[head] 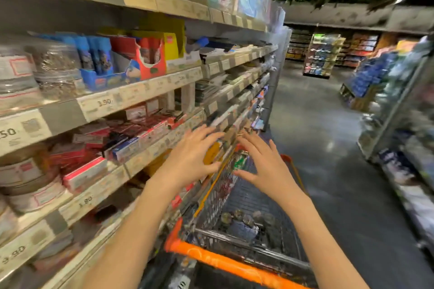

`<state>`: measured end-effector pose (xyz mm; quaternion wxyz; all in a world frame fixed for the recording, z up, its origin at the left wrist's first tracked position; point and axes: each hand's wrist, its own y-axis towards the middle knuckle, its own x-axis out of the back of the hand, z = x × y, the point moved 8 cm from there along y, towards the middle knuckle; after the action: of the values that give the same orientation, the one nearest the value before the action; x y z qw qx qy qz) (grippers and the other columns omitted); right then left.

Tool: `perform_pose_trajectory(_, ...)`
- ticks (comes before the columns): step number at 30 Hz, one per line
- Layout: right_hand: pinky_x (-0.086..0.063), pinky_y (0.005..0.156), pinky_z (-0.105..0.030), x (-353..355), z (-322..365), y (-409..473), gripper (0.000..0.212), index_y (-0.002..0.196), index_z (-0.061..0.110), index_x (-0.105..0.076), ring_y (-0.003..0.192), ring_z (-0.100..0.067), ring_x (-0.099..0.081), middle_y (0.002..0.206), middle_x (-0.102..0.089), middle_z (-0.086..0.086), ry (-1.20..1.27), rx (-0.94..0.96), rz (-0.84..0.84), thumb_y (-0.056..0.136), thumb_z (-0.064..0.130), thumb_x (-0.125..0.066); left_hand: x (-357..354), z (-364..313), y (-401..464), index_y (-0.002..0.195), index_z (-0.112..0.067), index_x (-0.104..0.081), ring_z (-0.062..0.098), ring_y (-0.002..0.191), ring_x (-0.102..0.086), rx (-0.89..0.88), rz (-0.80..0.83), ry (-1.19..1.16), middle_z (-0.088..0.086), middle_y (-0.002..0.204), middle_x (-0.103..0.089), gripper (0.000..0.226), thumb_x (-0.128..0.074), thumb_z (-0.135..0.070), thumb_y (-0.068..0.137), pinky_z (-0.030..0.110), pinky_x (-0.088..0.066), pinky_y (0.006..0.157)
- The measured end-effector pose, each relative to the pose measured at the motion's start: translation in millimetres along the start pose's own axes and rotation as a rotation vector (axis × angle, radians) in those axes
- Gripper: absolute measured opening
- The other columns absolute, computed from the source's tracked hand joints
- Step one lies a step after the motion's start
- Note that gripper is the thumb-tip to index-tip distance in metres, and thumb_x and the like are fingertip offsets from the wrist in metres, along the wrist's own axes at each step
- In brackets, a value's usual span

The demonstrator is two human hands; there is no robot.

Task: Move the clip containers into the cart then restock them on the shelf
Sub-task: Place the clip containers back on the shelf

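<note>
Apparently several clip containers [244, 218] inside cart [234, 263]

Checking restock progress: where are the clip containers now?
In the head view, several round clip containers sit inside the cart, near its orange handle, below both empty hands.

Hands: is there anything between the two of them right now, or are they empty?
Nothing is held between the left hand and right hand in the head view; through the gap shows only the cart basket below.

Round clear clip containers [244, 219] lie in the wire cart [234, 239].
</note>
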<state>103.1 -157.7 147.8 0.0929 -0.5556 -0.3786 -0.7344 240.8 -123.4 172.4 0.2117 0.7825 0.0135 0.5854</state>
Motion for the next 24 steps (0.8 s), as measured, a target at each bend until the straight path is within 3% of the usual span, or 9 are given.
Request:
perform_pose_trajectory(4, 0.004, 0.115, -0.038, -18.3, -34.6, -10.7, 0.084, 0.150, 0.027, -0.013, 0.145, -0.010, -0.001, 0.157, -0.009, 0.009, -0.039, -0.073, 0.042, 0.084, 0.055, -0.056, -49.9, -13.3, 25.8, 0.147, -0.028, -0.021, 0.013, 0.144, -0.007, -0.038, 0.098, -0.023, -0.004, 0.155, -0.017, 0.069, -0.055, -0.042, 0.089, 0.034, -0.002, 0.116)
perform_pose_trajectory(8, 0.009, 0.112, -0.034, -48.0, -78.4, -16.4, 0.083, 0.150, 0.027, -0.012, 0.145, -0.010, 0.000, 0.157, -0.007, 0.008, -0.032, -0.126, 0.103, 0.085, 0.054, -0.056, -94.2, -13.7, 53.8, 0.147, -0.029, -0.020, 0.014, 0.144, -0.006, -0.047, 0.155, -0.061, -0.004, 0.156, -0.015, 0.069, -0.055, -0.042, 0.089, 0.034, -0.006, 0.117)
perform_pose_trajectory(15, 0.002, 0.116, -0.042, -124.7, -153.3, -9.4, 0.082, 0.149, 0.021, -0.015, 0.145, -0.015, -0.004, 0.157, -0.013, 0.002, 0.035, -0.216, 0.253, 0.086, 0.050, -0.057, -180.8, 12.7, 103.2, 0.145, -0.029, -0.028, 0.014, 0.142, -0.016, 0.004, 0.256, -0.133, -0.004, 0.152, -0.025, 0.066, -0.059, -0.039, 0.088, 0.031, -0.012, 0.115)
perform_pose_trajectory(24, 0.005, 0.116, -0.041, -229.5, -251.4, -12.0, 0.080, 0.150, 0.022, -0.012, 0.145, -0.012, -0.003, 0.157, -0.010, 0.005, 0.115, -0.318, 0.450, 0.087, 0.050, -0.054, -292.4, 41.8, 166.1, 0.143, -0.029, -0.033, 0.014, 0.138, -0.024, 0.110, 0.395, -0.205, -0.006, 0.148, -0.033, 0.061, -0.060, -0.035, 0.088, 0.034, -0.016, 0.114)
